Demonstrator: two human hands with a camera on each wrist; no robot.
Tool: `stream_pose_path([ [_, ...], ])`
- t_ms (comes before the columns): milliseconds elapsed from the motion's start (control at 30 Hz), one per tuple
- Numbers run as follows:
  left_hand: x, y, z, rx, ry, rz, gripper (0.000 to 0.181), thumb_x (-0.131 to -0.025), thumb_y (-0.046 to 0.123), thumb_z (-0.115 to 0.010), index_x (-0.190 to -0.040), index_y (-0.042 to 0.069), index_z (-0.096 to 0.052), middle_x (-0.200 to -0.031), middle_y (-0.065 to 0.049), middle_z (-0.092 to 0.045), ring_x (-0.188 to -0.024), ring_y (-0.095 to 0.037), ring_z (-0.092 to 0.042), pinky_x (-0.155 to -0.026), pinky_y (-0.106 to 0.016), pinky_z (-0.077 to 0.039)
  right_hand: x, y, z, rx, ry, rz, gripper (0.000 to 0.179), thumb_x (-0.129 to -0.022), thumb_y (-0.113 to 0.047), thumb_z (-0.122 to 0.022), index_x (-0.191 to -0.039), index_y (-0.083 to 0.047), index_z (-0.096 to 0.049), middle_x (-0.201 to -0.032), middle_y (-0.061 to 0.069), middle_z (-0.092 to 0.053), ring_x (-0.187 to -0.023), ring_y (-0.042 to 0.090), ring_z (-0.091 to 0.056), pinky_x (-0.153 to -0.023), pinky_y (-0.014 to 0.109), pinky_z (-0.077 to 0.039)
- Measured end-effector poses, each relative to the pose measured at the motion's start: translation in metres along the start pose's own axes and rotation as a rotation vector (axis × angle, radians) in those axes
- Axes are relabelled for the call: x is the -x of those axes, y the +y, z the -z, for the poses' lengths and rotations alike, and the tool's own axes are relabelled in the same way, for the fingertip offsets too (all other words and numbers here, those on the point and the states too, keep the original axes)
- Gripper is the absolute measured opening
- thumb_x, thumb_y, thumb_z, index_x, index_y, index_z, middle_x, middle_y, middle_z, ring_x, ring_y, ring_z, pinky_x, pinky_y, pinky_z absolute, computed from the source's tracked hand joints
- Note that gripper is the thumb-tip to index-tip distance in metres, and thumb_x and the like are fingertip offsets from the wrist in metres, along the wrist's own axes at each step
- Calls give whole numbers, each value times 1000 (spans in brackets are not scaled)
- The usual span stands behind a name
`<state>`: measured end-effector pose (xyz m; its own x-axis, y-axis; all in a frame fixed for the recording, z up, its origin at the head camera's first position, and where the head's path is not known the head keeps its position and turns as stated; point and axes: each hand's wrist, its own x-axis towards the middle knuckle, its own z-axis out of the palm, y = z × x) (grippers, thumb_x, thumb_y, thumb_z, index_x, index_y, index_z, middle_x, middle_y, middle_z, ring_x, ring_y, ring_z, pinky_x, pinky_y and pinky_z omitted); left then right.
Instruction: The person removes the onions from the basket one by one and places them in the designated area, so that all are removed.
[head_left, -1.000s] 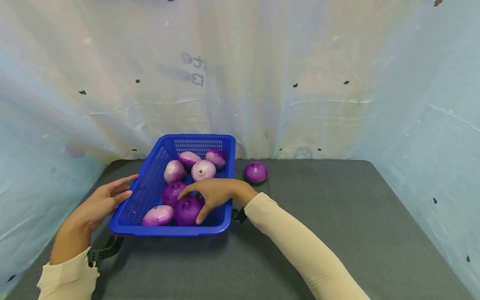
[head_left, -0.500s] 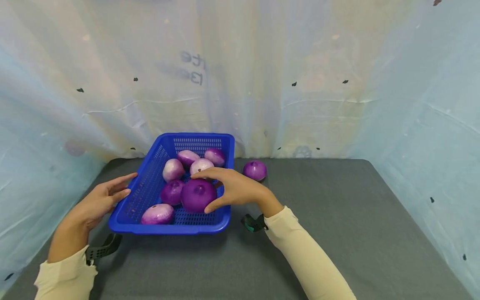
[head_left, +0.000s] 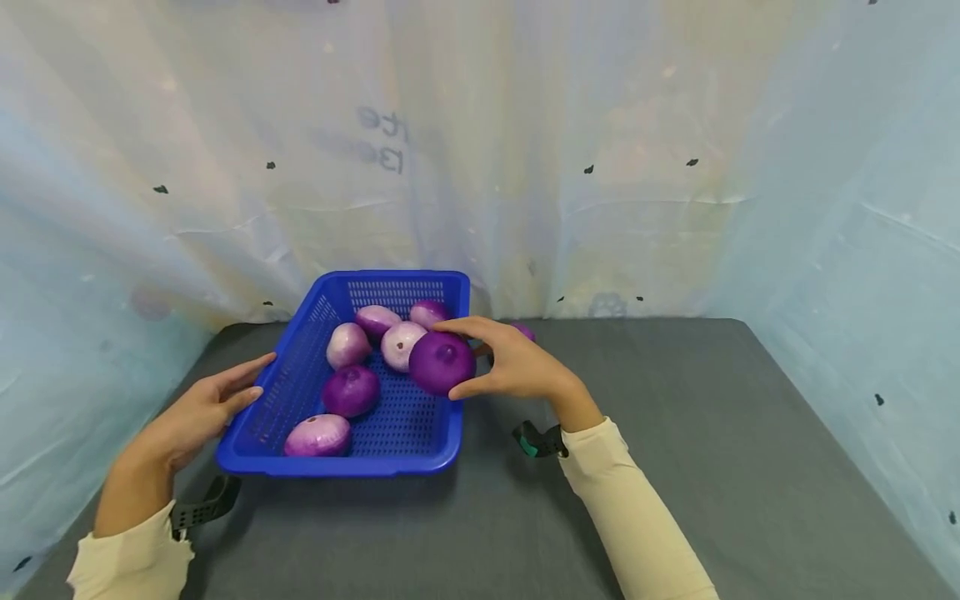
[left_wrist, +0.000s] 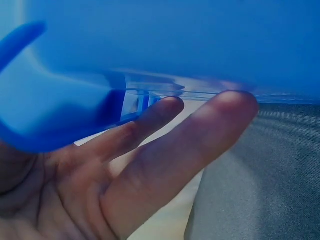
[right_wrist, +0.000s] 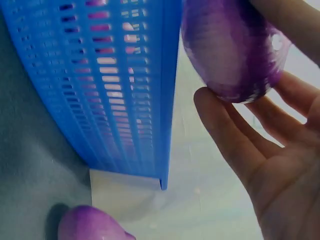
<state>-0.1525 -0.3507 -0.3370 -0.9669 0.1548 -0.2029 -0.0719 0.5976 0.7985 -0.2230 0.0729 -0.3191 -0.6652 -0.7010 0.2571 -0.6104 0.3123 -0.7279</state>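
Pale, wrinkled sheeting (head_left: 480, 125) hangs behind a dark grey table (head_left: 675, 475). From the head view, a blue basket (head_left: 341, 467) sits on the table with six onions (head_left: 351, 391) inside, and the two hands are well apart: the left hand (head_left: 198, 412) rests extended fingers against the basket's left side, while the right hand (head_left: 517, 362) grips a purple onion (head_left: 442, 364) between thumb and fingers over the right rim. A loose onion (head_left: 524, 331) shows partly behind that hand. Left wrist view: straight fingers touch the blue plastic. Right wrist view: the gripped onion is just above the slotted wall's rim, with the loose onion on the table beside the basket.
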Motion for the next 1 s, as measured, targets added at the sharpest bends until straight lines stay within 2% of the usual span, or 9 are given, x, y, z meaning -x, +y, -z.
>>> stream_pose_path([
  [200, -1, -1, 0, -9, 9, -2, 66, -107, 34, -42, -161, 16, -9, -155, -35, -31, -117, -42, -63, -83, -44, -61, 4, 8, 11, 31, 45, -43, 81, -77, -32, -87, -148, -24, -48, -141, -3, -54, -123, 15, -54, -101, 43, -52],
  [333, -2, 0, 1, -2, 5, 2, 65, -107, 33, -42, -161, 16, -10, -154, -35, -31, -115, -40, -64, -83, -43, -61, 7, 17, 20, 24, 76, -81, 83, -77, -30, -87, -149, -19, -46, -143, 1, -53, -125, 19, -54, -102, 43, -52],
  [600, -2, -2, -1, 22, 14, 17, 67, -107, 33, -43, -161, 15, -9, -152, -38, -32, -113, -38, -66, -82, -46, -61, 18, 39, 36, 65, 142, -199, 83, -79, -31, -85, -150, -18, -44, -147, 3, -50, -118, 25, -60, -97, 45, -54],
  [800, -3, -3, -1, 58, 23, 26, 66, -107, 32, -43, -161, 14, -10, -150, -38, -34, -107, -29, -69, -80, -45, -62, 30, 52, 50, 91, 187, -269, 84, -80, -33, -84, -152, -21, -42, -151, 4, -46, -122, 28, -57, -98, 45, -54],
  [1000, -3, -3, -3, 73, 29, 28, 66, -107, 32, -43, -161, 14, -11, -151, -38, -33, -106, -29, -69, -79, -46, -61, 45, 68, 64, 91, 238, -354, 86, -80, -39, -84, -152, -22, -41, -153, 7, -43, -121, 35, -59, -94, 48, -55],
])
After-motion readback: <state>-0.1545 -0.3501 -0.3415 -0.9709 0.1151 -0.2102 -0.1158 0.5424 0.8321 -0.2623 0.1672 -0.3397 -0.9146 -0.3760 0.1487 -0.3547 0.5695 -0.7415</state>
